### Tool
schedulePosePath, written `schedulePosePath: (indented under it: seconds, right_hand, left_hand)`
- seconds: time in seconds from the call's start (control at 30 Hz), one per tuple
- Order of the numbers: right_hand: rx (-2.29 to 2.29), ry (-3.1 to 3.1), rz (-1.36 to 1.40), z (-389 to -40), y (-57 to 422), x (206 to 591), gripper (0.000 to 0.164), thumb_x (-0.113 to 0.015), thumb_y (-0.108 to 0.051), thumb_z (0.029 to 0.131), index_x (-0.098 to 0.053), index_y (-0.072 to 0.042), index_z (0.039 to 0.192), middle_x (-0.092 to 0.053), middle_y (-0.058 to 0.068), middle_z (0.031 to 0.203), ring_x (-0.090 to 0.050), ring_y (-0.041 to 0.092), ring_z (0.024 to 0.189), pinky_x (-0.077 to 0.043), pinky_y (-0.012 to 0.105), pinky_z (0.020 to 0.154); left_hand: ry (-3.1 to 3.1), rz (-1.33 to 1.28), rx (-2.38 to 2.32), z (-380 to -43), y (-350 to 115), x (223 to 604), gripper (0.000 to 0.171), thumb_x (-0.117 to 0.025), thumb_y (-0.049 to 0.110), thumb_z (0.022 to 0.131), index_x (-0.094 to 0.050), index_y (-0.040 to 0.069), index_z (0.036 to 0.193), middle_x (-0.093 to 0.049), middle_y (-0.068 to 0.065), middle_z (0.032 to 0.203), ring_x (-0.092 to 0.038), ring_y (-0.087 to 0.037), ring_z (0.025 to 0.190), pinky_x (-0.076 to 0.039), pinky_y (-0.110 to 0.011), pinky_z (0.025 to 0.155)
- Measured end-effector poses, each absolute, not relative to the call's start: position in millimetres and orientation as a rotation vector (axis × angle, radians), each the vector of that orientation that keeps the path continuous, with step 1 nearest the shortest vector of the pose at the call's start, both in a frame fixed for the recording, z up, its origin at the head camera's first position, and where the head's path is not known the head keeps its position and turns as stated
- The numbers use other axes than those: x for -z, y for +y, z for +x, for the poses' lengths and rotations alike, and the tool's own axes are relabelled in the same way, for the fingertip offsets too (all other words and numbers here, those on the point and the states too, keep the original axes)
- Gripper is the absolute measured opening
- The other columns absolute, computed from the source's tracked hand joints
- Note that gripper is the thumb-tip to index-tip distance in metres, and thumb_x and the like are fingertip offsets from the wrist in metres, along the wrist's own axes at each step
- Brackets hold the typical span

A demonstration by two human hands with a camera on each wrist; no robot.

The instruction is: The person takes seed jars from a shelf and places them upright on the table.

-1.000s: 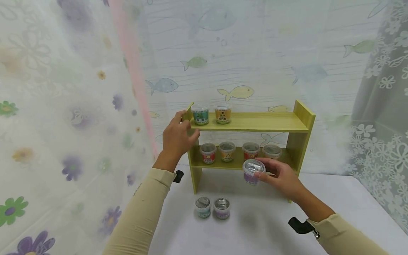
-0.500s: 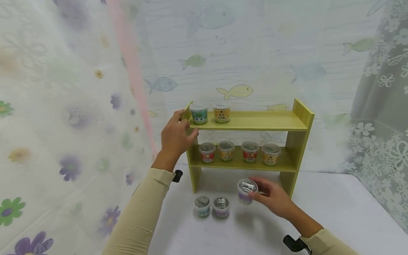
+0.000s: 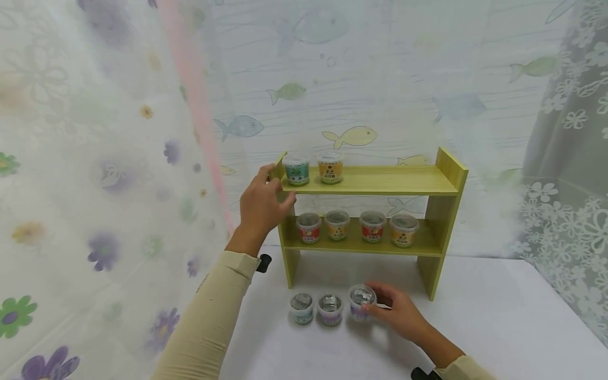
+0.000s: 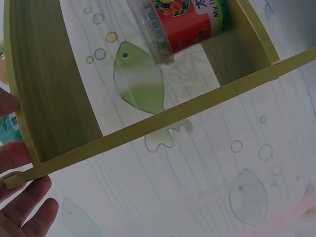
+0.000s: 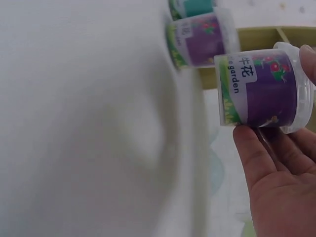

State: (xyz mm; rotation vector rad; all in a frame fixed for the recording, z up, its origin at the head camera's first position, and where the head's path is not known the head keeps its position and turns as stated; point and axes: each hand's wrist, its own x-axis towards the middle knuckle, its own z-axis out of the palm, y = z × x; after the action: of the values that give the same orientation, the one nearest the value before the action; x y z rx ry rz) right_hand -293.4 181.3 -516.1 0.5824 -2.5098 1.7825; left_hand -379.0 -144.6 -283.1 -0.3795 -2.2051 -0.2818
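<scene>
My right hand [image 3: 398, 315] holds a clear-lidded plastic cup [image 3: 359, 304] with a purple label just above the white table. In the right wrist view, the fingers and thumb span the cup [image 5: 271, 91] near its lid. To its left stand another purple-labelled cup [image 3: 330, 311] and a teal-labelled cup [image 3: 301, 310]. At the upper left corner of the yellow-green wooden shelf [image 3: 394, 182], my left hand [image 3: 263, 206] grips the side panel. In the left wrist view, its fingers [image 4: 27, 210] wrap that corner from both sides.
On the shelf's top board sit a green-labelled cup [image 3: 296, 171] and an orange-labelled cup [image 3: 330, 170]. Several red- and orange-labelled cups line the middle board, among them a red one [image 3: 372, 229]. A patterned curtain [image 3: 380, 79] hangs behind.
My right hand has lowered the purple-labelled cup from in front of the middle board, down and left, to beside the two cups on the table. The left hand stays on the shelf.
</scene>
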Motion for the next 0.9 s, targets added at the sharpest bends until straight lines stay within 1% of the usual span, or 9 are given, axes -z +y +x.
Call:
schedulePosePath:
  seconds: [0.33, 0.53, 0.73, 0.9]
  right_hand:
    - [-1.772, -2.557, 0.567, -297.6, 173.6, 537.0, 0.063, -0.083, -0.027, 0.089, -0.058, 0.001, 0.14, -0.067, 0.021, 0.133, -0.07, 0.03, 0.115, -0.057, 0.021, 0.091]
    - [-1.761, -2.596, 0.519, -294.9, 172.6, 539.8, 0.065, -0.083, -0.029, 0.089, -0.057, 0.001, 0.14, -0.067, 0.02, 0.133, -0.07, 0.031, 0.116, -0.056, 0.022, 0.091]
    - [-1.778, -2.577, 0.52, -292.6, 172.3, 541.3, 0.061, -0.083, -0.027, 0.088, -0.059, -0.002, 0.139, -0.066, 0.02, 0.133, -0.07, 0.032, 0.116, -0.055, 0.019, 0.09]
    - [-1.811, -2.574, 0.516, -292.6, 173.3, 544.4, 0.062, -0.083, -0.027, 0.088, -0.058, -0.004, 0.14, -0.064, 0.021, 0.135, -0.069, 0.032, 0.116, -0.056, 0.022, 0.09]
  left_hand:
    - [-2.196, -0.386, 0.294, -379.5, -145.7, 284.1, 0.034, -0.073, 0.043, 0.092, -0.067, 0.011, 0.084, -0.055, -0.007, 0.149, -0.069, -0.027, 0.104, -0.058, -0.042, 0.065]
    - [-2.207, -0.384, 0.3, -378.1, -143.4, 283.8, 0.033, -0.073, 0.042, 0.092, -0.067, 0.01, 0.083, -0.055, -0.007, 0.149, -0.069, -0.028, 0.107, -0.058, -0.043, 0.067]
    - [-2.222, -0.368, 0.294, -376.6, -142.6, 281.9, 0.034, -0.072, 0.042, 0.093, -0.068, 0.01, 0.085, -0.054, -0.007, 0.151, -0.068, -0.027, 0.111, -0.059, -0.042, 0.068]
    - [-2.226, -0.364, 0.293, -377.6, -142.8, 282.0, 0.034, -0.071, 0.043, 0.093, -0.068, 0.01, 0.085, -0.054, -0.007, 0.151, -0.068, -0.027, 0.112, -0.06, -0.042, 0.07]
